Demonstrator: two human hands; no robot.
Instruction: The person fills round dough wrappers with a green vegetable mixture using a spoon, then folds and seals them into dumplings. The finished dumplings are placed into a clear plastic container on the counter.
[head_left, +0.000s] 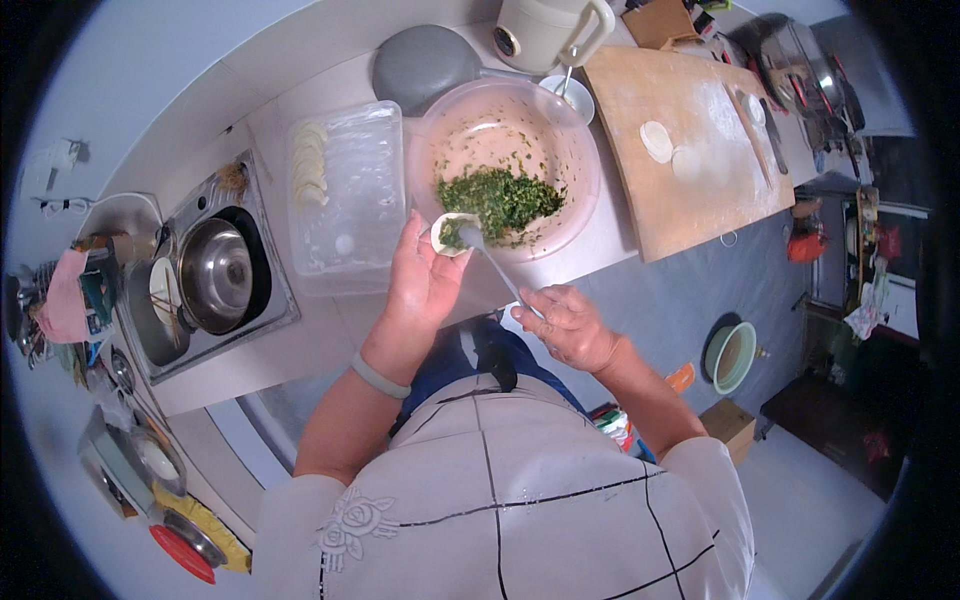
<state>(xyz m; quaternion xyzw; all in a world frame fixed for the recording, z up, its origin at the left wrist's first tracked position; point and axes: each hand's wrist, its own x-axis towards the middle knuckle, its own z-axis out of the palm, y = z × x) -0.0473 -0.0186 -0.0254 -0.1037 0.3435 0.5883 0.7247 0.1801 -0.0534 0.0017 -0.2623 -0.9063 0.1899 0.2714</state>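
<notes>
My left hand (429, 271) holds a round dough wrapper (442, 244) with chopped green filling on it, beside the near left rim of a pink plastic basin (499, 124). The handle of a metal spoon (496, 264) is in my right hand (571, 328), and its bowl touches the filling on the wrapper. Chopped green filling (504, 199) lies in the near part of the basin. Left of the basin, a clear plastic tray (360, 262) holds a row of folded dumplings (309, 163) along its left side.
At right, a floured wooden board (645, 217) carries round wrappers (656, 142) and a thin rolling pin (746, 135). A grey pan (426, 66), a white bowl (577, 96) and a cream jug (544, 30) stand behind the basin. A sink (259, 330) with a metal pot (217, 276) is at left.
</notes>
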